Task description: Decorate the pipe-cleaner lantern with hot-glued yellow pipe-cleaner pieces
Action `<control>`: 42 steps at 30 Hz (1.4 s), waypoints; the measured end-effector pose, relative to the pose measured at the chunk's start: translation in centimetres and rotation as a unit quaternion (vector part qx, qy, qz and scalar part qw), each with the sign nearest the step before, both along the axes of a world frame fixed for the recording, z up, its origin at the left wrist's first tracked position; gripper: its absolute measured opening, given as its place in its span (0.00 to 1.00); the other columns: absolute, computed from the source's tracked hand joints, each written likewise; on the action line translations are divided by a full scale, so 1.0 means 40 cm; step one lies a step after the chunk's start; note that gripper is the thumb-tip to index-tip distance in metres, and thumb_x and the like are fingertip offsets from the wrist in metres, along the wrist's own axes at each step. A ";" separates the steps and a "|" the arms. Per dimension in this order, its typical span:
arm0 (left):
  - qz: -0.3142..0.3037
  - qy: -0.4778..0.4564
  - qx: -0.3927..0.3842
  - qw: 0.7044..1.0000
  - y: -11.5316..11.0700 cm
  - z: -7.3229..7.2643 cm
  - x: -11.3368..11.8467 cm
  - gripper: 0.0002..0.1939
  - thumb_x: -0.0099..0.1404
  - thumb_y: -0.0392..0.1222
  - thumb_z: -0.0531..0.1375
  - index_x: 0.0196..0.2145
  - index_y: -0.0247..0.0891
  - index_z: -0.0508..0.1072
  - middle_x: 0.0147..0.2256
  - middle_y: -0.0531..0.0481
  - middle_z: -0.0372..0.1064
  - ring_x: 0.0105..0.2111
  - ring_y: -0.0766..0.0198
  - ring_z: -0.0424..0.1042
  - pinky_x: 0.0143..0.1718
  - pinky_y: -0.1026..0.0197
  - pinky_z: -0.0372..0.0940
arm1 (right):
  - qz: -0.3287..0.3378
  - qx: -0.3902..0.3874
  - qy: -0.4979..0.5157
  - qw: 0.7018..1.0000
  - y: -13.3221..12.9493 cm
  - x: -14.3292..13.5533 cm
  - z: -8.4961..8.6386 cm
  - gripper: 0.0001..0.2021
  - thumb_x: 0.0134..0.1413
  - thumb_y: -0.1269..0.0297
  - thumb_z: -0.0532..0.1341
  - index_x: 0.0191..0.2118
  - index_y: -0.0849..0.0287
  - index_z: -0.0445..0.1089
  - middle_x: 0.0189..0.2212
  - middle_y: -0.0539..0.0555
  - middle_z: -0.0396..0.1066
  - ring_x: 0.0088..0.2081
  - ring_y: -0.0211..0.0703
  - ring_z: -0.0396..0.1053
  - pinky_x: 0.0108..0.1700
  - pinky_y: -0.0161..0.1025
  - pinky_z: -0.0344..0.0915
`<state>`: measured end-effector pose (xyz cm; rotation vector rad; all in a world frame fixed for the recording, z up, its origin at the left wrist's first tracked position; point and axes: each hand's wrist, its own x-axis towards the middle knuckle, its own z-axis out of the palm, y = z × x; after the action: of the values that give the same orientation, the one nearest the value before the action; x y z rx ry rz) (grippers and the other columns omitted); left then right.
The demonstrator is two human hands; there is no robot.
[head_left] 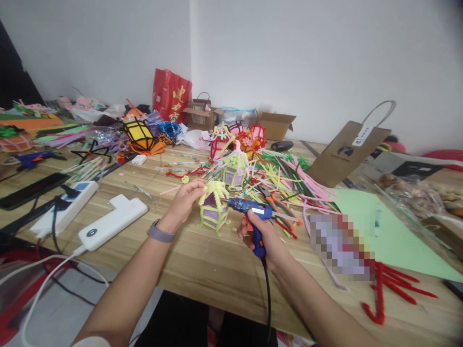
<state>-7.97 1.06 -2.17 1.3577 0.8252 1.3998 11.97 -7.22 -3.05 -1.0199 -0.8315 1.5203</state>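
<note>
A small lantern (214,214) with purple panels, yellow-green edges and a pale yellow top stands upright on the wooden table (188,270). My left hand (188,197), with a grey band at the wrist, pinches the left side of its yellow top. My right hand (258,236) is wrapped round the handle of a blue glue gun (258,209). The gun's nozzle points left at the lantern's upper right side, close to it; whether they touch I cannot tell. A clear glue stick (284,217) sticks out of the gun's back, and a black cord hangs below.
Behind are a purple-and-green lantern (233,173), pliers (277,205) and heaped pipe cleaners (307,185). A white power bank (114,224) and power strip (65,209) lie left. On the right are a paper bag (343,154), green sheet (394,231) and red pipe cleaners (379,294).
</note>
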 end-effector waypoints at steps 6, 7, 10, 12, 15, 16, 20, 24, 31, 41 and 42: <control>-0.012 -0.003 0.000 1.000 0.000 0.000 0.000 0.06 0.48 0.41 0.62 0.19 0.37 0.72 0.33 0.49 0.67 0.33 0.64 0.63 0.35 0.63 0.59 | 0.016 -0.002 0.006 1.000 -0.002 0.000 0.001 0.23 0.38 0.45 0.69 0.19 0.60 0.65 0.13 0.47 0.61 0.16 0.31 0.58 0.14 0.27 0.47; -0.012 -0.003 0.000 1.000 0.000 0.000 0.000 0.06 0.48 0.41 0.62 0.19 0.36 0.72 0.33 0.49 0.67 0.33 0.64 0.64 0.35 0.63 0.59 | 0.018 -0.001 0.005 1.000 -0.002 0.000 0.002 0.23 0.39 0.45 0.69 0.19 0.60 0.64 0.12 0.46 0.60 0.16 0.31 0.57 0.14 0.28 0.46; -0.008 0.000 -0.001 1.000 0.001 -0.002 0.000 0.06 0.48 0.41 0.62 0.19 0.36 0.72 0.34 0.49 0.68 0.33 0.63 0.64 0.35 0.63 0.59 | 0.019 -0.004 0.002 1.000 -0.003 -0.001 0.007 0.23 0.38 0.45 0.70 0.18 0.60 0.63 0.11 0.45 0.57 0.15 0.31 0.56 0.14 0.28 0.45; -0.003 0.001 -0.003 1.000 0.001 -0.002 0.000 0.06 0.48 0.41 0.61 0.19 0.36 0.72 0.35 0.48 0.68 0.33 0.64 0.64 0.35 0.63 0.59 | 0.020 -0.007 0.003 1.000 -0.004 0.000 0.010 0.23 0.37 0.45 0.70 0.17 0.60 0.63 0.11 0.45 0.56 0.15 0.31 0.56 0.14 0.28 0.45; 0.000 0.000 -0.003 1.000 0.001 -0.003 -0.001 0.05 0.48 0.40 0.61 0.20 0.36 0.72 0.35 0.49 0.68 0.33 0.64 0.64 0.35 0.63 0.59 | 0.021 -0.013 0.008 1.000 -0.005 0.002 0.010 0.23 0.37 0.46 0.70 0.18 0.60 0.64 0.12 0.46 0.59 0.16 0.31 0.58 0.14 0.28 0.46; 0.000 0.000 -0.004 1.000 0.001 -0.003 -0.001 0.05 0.48 0.40 0.61 0.20 0.37 0.72 0.35 0.49 0.68 0.33 0.63 0.64 0.35 0.63 0.59 | 0.022 -0.017 0.009 1.000 -0.005 0.004 0.010 0.22 0.37 0.46 0.71 0.19 0.60 0.65 0.12 0.47 0.61 0.17 0.32 0.59 0.14 0.28 0.46; 0.005 0.004 -0.004 1.000 0.002 -0.004 -0.001 0.06 0.48 0.41 0.61 0.20 0.37 0.72 0.35 0.48 0.68 0.34 0.63 0.64 0.35 0.63 0.60 | 0.019 -0.035 0.007 0.999 -0.004 0.012 0.005 0.20 0.36 0.48 0.71 0.24 0.61 0.69 0.17 0.50 0.67 0.20 0.35 0.65 0.14 0.27 0.46; 0.004 -0.001 -0.004 1.000 0.005 -0.006 -0.002 0.06 0.48 0.41 0.62 0.19 0.36 0.72 0.35 0.48 0.68 0.34 0.63 0.64 0.35 0.63 0.60 | 0.026 -0.043 0.010 0.999 -0.003 0.015 0.002 0.20 0.36 0.48 0.71 0.24 0.61 0.69 0.17 0.50 0.68 0.20 0.35 0.65 0.14 0.27 0.46; 0.004 -0.002 -0.003 1.000 0.003 -0.002 0.000 0.06 0.47 0.41 0.62 0.19 0.37 0.72 0.34 0.48 0.68 0.33 0.62 0.64 0.34 0.63 0.60 | 0.053 -0.027 0.024 0.998 -0.005 0.012 0.009 0.22 0.39 0.47 0.70 0.18 0.60 0.63 0.12 0.46 0.59 0.16 0.31 0.56 0.14 0.27 0.44; -0.001 -0.013 -0.007 1.000 0.005 -0.001 0.000 0.05 0.47 0.41 0.62 0.19 0.37 0.72 0.33 0.49 0.67 0.33 0.63 0.63 0.34 0.63 0.59 | 0.042 -0.044 0.019 0.998 -0.005 0.021 0.007 0.20 0.37 0.49 0.71 0.22 0.61 0.68 0.14 0.48 0.64 0.19 0.33 0.62 0.14 0.27 0.45; -0.002 -0.016 -0.008 1.000 0.005 -0.001 0.000 0.05 0.47 0.40 0.62 0.19 0.37 0.72 0.33 0.50 0.67 0.33 0.64 0.63 0.34 0.63 0.59 | 0.040 -0.049 0.023 0.998 -0.005 0.022 0.005 0.20 0.37 0.49 0.71 0.23 0.61 0.68 0.15 0.48 0.65 0.20 0.34 0.64 0.14 0.27 0.45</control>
<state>-7.96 1.26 -2.22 1.3220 0.8114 1.4063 12.84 -7.40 -2.84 -1.0299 -0.7798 1.6608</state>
